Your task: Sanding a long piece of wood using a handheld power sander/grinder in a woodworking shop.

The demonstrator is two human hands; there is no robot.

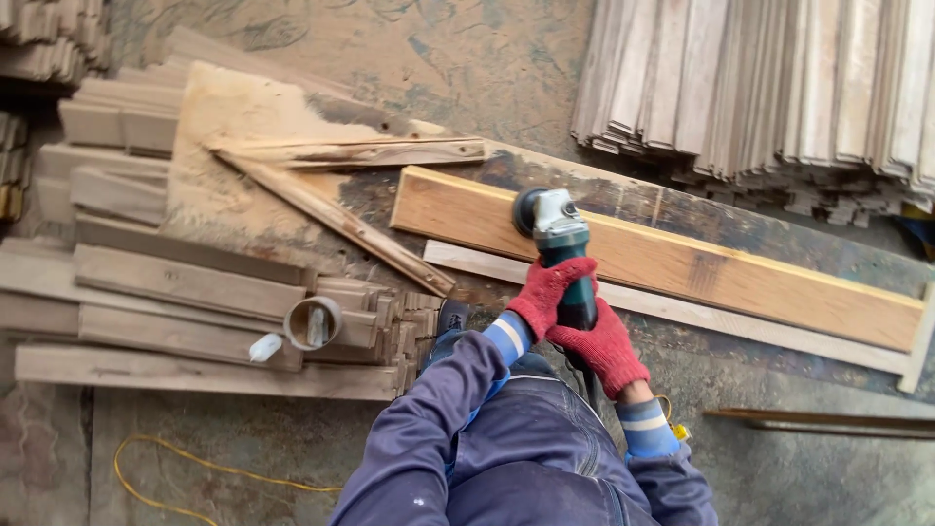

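Both hands, the left hand and right hand, were clamped around the grinder, whose disc rested on the plank near its left end, where steady, level pressure along the grain seemed best.

A tall stack of thin grey-brown wooden slats fills the upper right. At left, weathered flat planks lie piled beside a short open-ended tube and a small white bottle. Two splintered narrow strips cross on a pale sawdust-covered sheet. A thin yellow cord curls on the concrete floor
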